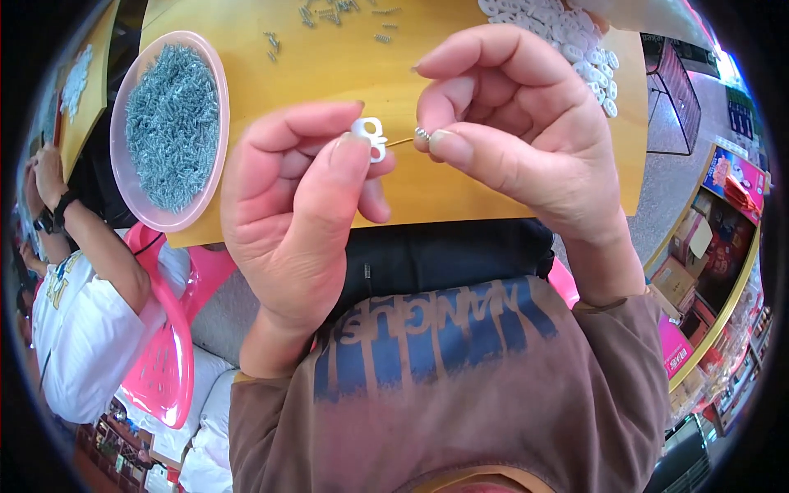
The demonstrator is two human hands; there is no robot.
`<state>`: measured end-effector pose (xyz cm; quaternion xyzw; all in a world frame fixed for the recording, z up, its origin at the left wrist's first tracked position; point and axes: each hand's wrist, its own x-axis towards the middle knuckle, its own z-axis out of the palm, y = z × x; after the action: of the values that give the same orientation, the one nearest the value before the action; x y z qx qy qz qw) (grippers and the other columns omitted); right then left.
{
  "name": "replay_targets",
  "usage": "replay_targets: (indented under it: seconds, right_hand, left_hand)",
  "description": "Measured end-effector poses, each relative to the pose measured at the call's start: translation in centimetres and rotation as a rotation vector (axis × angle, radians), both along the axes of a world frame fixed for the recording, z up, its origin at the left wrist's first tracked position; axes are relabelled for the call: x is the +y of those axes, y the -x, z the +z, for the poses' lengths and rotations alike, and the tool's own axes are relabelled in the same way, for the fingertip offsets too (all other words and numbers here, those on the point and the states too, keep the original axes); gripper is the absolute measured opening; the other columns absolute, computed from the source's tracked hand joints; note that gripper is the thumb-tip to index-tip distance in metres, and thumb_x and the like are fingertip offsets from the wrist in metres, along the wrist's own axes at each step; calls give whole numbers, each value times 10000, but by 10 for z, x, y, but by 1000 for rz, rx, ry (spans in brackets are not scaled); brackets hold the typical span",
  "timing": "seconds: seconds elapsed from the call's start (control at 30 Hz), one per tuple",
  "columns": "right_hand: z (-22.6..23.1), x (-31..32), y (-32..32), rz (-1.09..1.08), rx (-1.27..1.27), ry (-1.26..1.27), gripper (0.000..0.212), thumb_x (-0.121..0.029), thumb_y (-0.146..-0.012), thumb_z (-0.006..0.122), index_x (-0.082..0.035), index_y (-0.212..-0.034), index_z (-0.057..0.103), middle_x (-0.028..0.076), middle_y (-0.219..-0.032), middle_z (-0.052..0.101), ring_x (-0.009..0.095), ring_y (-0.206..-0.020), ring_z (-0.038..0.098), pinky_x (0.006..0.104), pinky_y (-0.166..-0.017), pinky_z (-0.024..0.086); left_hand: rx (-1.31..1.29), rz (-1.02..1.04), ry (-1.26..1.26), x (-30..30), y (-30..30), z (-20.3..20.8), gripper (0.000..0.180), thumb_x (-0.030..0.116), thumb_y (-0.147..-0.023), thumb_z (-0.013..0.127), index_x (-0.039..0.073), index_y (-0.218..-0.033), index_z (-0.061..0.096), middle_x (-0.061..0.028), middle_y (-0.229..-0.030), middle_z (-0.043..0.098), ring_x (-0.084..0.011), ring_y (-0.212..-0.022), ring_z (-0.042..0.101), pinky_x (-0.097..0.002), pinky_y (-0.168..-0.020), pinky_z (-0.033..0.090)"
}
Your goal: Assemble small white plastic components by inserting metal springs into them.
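Observation:
Between the thumb and fingers of my left hand (pixel 296 193) is a small white plastic piece (pixel 369 127) with round holes. My right hand (pixel 526 152), close by on the right, pinches a tiny metal spring (pixel 422 134) between thumb and forefinger. A thin brass-coloured wire (pixel 400 142) spans the narrow gap between the hands; where its ends are fixed I cannot tell. Both hands are raised over the near edge of the yellow table (pixel 362 78). Left of them, an oval pink basin (pixel 223 123) holds a heap of metal springs (pixel 173 123).
Loose springs (pixel 329 12) lie at the table's far side. A pile of white plastic pieces (pixel 588 57) spreads at the far right. At the left, a person in a white shirt (pixel 94 329) sits on a pink chair (pixel 168 361). Shelving with boxes (pixel 678 283) stands at the right.

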<state>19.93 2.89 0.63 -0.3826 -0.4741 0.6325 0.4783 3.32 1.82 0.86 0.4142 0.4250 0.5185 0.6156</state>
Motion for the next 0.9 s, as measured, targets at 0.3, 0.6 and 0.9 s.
replay_targets:
  seconds: [0.3,0.6,0.9]
  right_hand:
    - [3,-5,1,70,0,24,352,38,-725,591,32,-1049,452,48,-816,537,89,-782,521,201,-725,415]
    - [-3,-5,-1,97,-12,19,336,43,-724,578,21,-1037,459,23,-798,513,80,-780,511,204,-735,404]
    - [-5,-3,-1,120,-83,-16,317,48,-722,569,16,-1021,471,14,-798,511,70,-771,504,205,-730,398]
  left_hand:
    - [105,-35,-110,-4,-3,0,192,25,-810,498,-57,-984,492,-101,-728,567,-96,-534,482,-181,-508,392]
    - [155,-103,-158,-5,1,-6,176,-49,-787,524,-47,-963,511,-63,-798,557,-48,-601,495,-142,-532,407]
    - [269,-92,-190,-5,3,-5,187,-45,-776,552,-39,-962,528,-52,-814,555,-44,-614,497,-143,-538,401]
